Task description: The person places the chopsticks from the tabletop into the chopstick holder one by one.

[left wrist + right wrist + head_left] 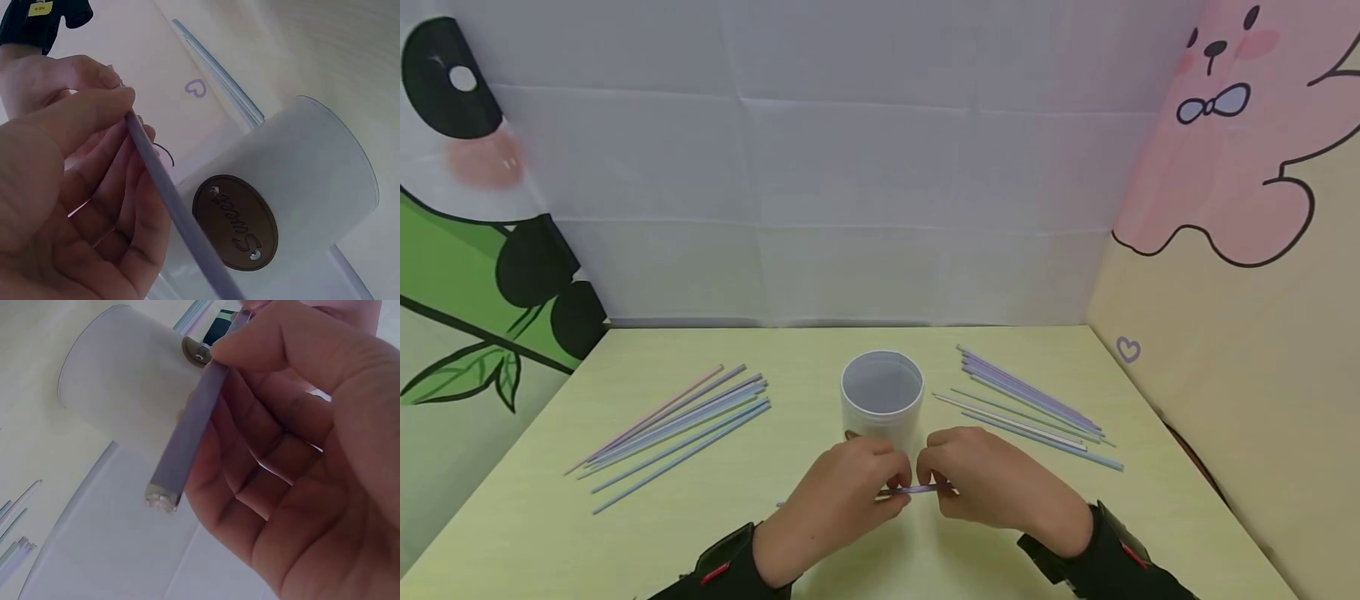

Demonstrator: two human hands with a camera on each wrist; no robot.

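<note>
Your left hand (838,492) and right hand (992,483) meet just in front of you, each pinching the same purple straw (917,490) between thumb and fingertips, so it lies level across the gap between them, just above the table (820,358). The left wrist view shows the straw running under your thumb and across your fingers (147,206); the right wrist view shows its cut end (161,499) sticking out past your thumb, and that end looks a little flattened. Judge it as very light, thin-walled and smooth: it will bend or kink if you squeeze hard or bow it between the hands, and it may slide through dry fingertips. Keep the pinch gentle and take it a short way in from each end, not at the tip, where the wall crushes most easily. The white cup (882,400) stands upright just beyond your knuckles, close enough that the straw could knock it; the label on its near side reads "Sweet" (236,222). More straws lie flat on the table in two loose fans, one well off beyond your left hand (681,421) and one beyond your right hand (1030,408), neither touching the cup.
</note>
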